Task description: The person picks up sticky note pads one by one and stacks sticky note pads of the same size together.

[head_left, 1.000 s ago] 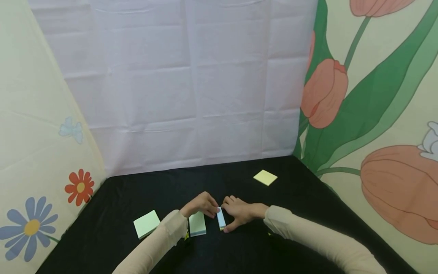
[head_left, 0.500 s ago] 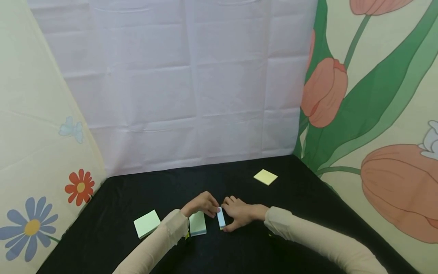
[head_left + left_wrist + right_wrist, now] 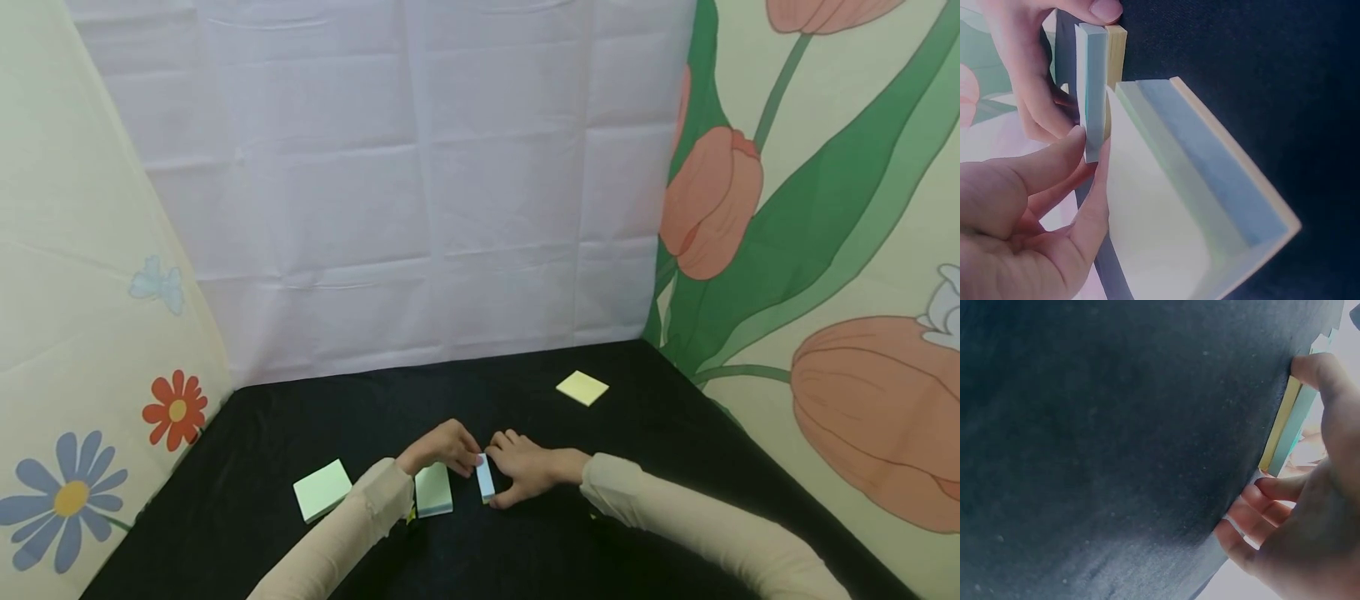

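On the black cloth lies a narrow stack of sticky notes [image 3: 486, 478], a light blue pad on a yellow one. My left hand [image 3: 442, 447] pinches its far end; in the left wrist view the thumb [image 3: 1063, 156] rests on the blue side. From the right, my right hand [image 3: 525, 461] holds it lengthwise, the thumb [image 3: 1316, 369] at the near end and the fingers by the far end. Left of it, just under my left hand, sits a wider sticky note stack [image 3: 1160, 200], green over blue over a pale orange layer.
Another pale green sticky note stack [image 3: 321, 490] lies further left, partly behind the left sleeve [image 3: 360, 512]. A yellow sticky note pad [image 3: 582, 388] is at the back right. White cloth [image 3: 420, 192] hangs behind the table, with flowered cloths at both sides.
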The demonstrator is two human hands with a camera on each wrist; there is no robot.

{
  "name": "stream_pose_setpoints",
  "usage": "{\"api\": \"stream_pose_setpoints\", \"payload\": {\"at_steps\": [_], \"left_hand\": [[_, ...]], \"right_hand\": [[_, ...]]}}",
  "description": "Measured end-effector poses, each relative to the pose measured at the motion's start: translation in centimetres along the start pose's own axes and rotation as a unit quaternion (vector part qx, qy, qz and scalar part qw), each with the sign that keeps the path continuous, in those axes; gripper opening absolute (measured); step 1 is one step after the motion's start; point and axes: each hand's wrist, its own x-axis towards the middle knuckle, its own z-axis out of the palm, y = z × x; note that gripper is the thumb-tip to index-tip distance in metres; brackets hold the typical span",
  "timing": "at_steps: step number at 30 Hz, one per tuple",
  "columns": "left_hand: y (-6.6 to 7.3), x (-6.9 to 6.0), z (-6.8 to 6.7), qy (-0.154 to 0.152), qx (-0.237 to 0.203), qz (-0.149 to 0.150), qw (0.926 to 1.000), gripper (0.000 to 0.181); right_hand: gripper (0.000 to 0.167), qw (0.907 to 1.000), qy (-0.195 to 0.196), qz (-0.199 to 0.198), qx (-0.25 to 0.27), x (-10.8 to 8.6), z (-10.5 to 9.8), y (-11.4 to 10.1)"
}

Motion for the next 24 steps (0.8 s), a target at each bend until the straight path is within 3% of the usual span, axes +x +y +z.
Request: {"api": "stream_pose_setpoints", "payload": {"at_steps": [6,12,20,24], "left_hand": [[0.1,0.0,-0.1,0.002,0.0,-0.014,0.9999,0.01],[0.2,0.0,-0.1,0.002,-0.009,-0.023,0.9997,0.012],[0.3,0.1,-0.1,0.014,-0.015,-0.028,0.9994,0.015],[0.3,0.1,0.0,0.019,-0.018,-0.028,0.9993,0.015]], "right_hand": [[0.081,0.9992,0.002,-0.027,0.031,0.3,0.4,1.2],[0.091,0.9939,-0.009,-0.035,0.104,1.6,3.0,4.6],[0.09,0.9914,-0.017,-0.037,0.124,2.1,3.6,6.0],[0.091,0.992,-0.03,-0.039,0.116,3.0,5.0,7.8]]}}
